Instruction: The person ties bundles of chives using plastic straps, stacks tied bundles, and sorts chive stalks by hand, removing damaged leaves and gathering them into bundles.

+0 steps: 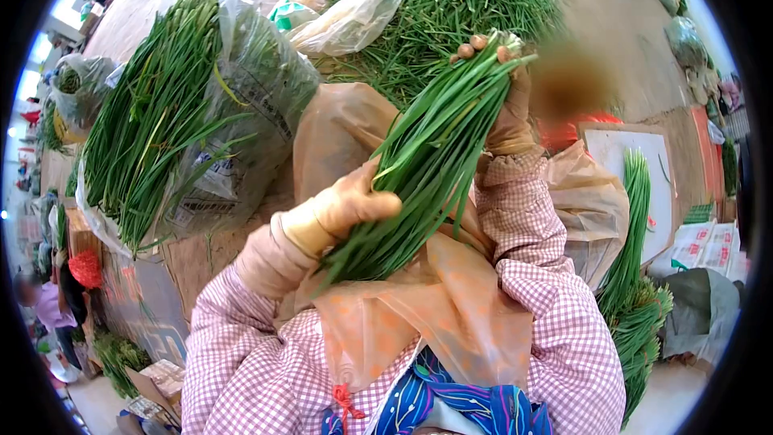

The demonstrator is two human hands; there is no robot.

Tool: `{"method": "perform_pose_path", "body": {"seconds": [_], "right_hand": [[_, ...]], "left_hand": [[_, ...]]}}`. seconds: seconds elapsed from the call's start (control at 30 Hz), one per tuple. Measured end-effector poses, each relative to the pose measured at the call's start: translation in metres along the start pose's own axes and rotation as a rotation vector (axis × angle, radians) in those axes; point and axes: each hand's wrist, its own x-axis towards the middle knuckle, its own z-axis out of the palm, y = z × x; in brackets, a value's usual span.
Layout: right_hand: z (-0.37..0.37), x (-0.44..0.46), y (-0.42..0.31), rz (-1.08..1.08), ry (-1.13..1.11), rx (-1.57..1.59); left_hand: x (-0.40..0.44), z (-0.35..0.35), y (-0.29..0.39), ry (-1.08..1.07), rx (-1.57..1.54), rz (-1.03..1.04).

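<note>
A thick bunch of long green stalks (443, 141) slants across the middle, its pale cut ends at the upper right. Near those ends my right hand (507, 97) is wrapped round the bunch, with fingertips showing over the top. My left hand (346, 205) lies against the bunch's left side, lower down, its thumb stretched across the leaves and its other fingers hidden behind them. Both hands look gloved or covered in tan. Beneath the bunch, a translucent orange-brown plastic apron (451, 306) covers my lap.
A plastic bag (258, 105) bulging with green stalks stands at the left. Loose stalks (475, 0) are heaped ahead, beside a crumpled clear bag (354, 20). More bunches (632, 217) lie at the right by a white board (636, 169). A person in purple (55, 306) is far left.
</note>
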Motion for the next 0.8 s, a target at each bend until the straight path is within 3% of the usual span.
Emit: {"method": "perform_pose_path", "body": {"seconds": [0.07, 0.2, 0.33, 0.4, 0.47, 0.53, 0.67, 0.73, 0.8], "right_hand": [[0.003, -0.001, 0.003, 0.029, -0.008, 0.057], [-0.011, -0.003, 0.022, 0.008, 0.083, -0.071], [0.001, -0.036, 0.032, 0.070, 0.367, -0.264], [0.042, -0.057, 0.029, 0.244, 0.332, -0.113], [0.067, -0.069, 0.040, 0.391, 0.446, -0.036], [0.052, -0.072, 0.061, 0.343, 0.447, -0.170], [0.039, -0.060, 0.076, 0.404, 0.511, -0.114], [0.030, -0.053, 0.096, 0.344, 0.649, 0.009], [0.017, -0.046, 0.111, 0.418, 0.865, 0.180]], "left_hand": [[0.006, 0.006, -0.008, 0.134, 0.194, 0.040], [0.009, 0.028, -0.012, 0.244, 0.027, -0.027], [0.011, 0.031, -0.016, 0.363, 0.061, -0.005], [0.015, 0.032, -0.020, 0.415, 0.032, -0.003], [0.022, 0.027, -0.025, 0.510, 0.094, 0.044], [0.028, 0.027, -0.024, 0.528, 0.072, 0.034], [0.050, 0.011, 0.000, 0.672, 0.101, -0.139], [0.065, -0.001, 0.017, 0.691, 0.147, -0.301], [0.082, -0.009, 0.030, 0.700, 0.166, -0.483]]}}
